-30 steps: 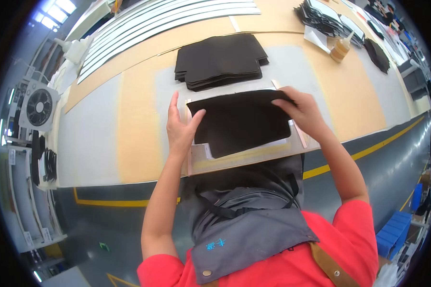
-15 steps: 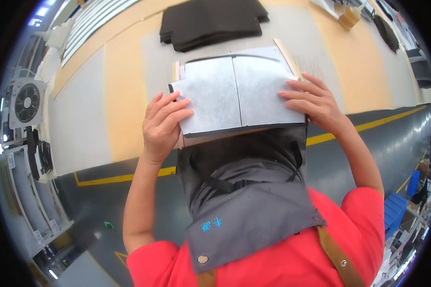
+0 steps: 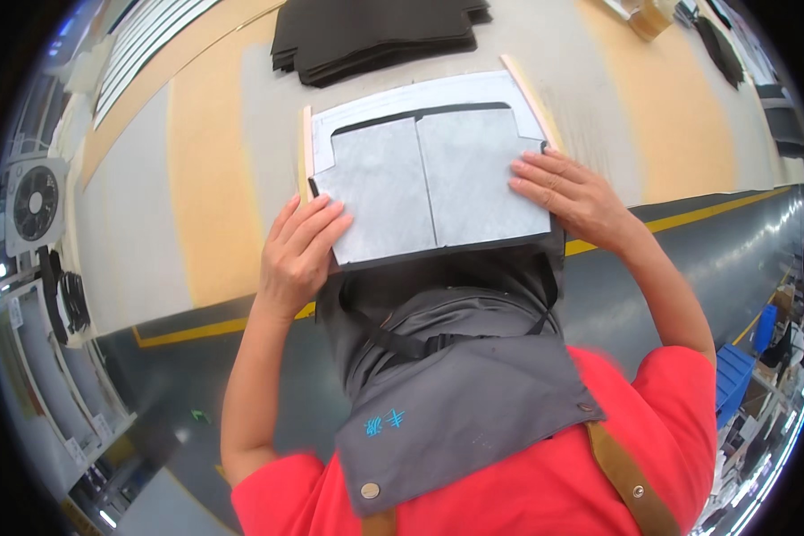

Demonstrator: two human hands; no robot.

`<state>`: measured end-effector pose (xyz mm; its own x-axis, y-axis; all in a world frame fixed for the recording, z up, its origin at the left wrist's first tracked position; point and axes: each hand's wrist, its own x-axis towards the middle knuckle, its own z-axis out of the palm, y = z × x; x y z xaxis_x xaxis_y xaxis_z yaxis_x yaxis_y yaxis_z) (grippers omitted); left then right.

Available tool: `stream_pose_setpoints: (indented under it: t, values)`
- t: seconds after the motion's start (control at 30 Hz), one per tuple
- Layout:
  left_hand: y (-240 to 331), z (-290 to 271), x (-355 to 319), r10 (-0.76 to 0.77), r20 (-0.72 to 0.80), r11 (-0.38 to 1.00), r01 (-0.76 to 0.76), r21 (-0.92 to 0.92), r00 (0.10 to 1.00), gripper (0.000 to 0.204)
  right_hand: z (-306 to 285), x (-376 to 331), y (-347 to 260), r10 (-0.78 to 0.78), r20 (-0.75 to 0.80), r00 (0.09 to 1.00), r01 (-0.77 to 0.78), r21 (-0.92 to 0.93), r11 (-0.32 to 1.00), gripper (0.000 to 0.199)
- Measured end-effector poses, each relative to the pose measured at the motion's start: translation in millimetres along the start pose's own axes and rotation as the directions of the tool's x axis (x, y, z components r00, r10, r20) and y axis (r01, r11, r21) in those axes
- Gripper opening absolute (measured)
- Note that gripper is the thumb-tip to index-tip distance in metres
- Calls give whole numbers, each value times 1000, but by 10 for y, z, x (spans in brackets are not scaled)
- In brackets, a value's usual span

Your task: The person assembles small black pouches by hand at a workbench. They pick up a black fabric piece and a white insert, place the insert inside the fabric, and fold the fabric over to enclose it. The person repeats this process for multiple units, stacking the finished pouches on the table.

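A whitish-grey sheet panel point(image 3: 478, 179) with black edges and a dark line down its middle lies at the near table edge. It rests over a white board point(image 3: 456, 89) with a cut-out outline, flanked by a pale strip point(image 3: 309, 143) on the left and another pale strip point(image 3: 525, 98) on the right. My left hand point(image 3: 299, 255) lies on the panel's left edge, fingers stretched out. On the right edge my right hand point(image 3: 576, 196) rests with flat, extended fingers. Both thumbs are hidden.
Beyond the board sits a stack of black cut sheets point(image 3: 380, 40) on the table point(image 3: 277, 80). A fan point(image 3: 36, 201) stands at the far left. Toward the back right are a yellowish roll point(image 3: 652, 20) and a dark item point(image 3: 719, 58). Blue crates point(image 3: 734, 380) stand at lower right.
The panel has come down nearer to me and lies flatter, baring more of the white board behind it. Both hands have moved with it, staying at its sides.
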<state>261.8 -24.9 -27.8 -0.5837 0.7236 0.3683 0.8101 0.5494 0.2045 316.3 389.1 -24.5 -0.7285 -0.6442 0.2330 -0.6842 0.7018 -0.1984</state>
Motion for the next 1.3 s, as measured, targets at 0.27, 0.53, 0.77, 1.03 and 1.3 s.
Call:
stream_pose_setpoints:
  t: [0.27,0.53,0.77,1.03,1.3]
  values:
    - [9,-48,64,-35,1,998,35,-47,999,35,-106,33,87,42,41,998,-44,50,998,56]
    - [-412,-561,859,-691,80,444,509,-738,719,6,-535,870,487,614,-104,782,-392,685,614,17]
    - [-1222,-441,1955,-794,179,166,491,-855,581,27,-486,1869,1432,705,-60,706,-291,884,367,22]
    - [-1837,395,2013,-755,-162,643,666,-379,636,36,163,1973,1884,726,-228,649,-539,535,651,36]
    - [-878,-874,1711,-551,-620,777,72,-625,558,32,-193,1148,1278,691,-259,675,-473,566,675,34]
